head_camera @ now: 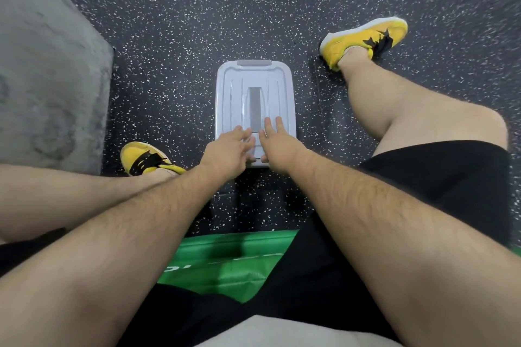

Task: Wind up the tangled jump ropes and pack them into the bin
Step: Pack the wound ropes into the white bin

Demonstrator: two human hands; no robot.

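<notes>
A pale grey plastic bin (pixel 255 76) with its lid on stands on the speckled floor between my feet. A grey handle strip runs down the middle of the lid, and a latch sits at the far end. My left hand (pixel 229 151) and my right hand (pixel 277 142) both rest on the near end of the lid, fingers spread flat and thumbs at the near latch. Neither hand holds anything. No jump rope is visible anywhere in view.
I sit on the floor with legs apart, in black shorts and yellow shoes (pixel 366 38) (pixel 146 159). A large grey block (pixel 48 70) stands at the left. A green bag (pixel 225 259) lies between my thighs.
</notes>
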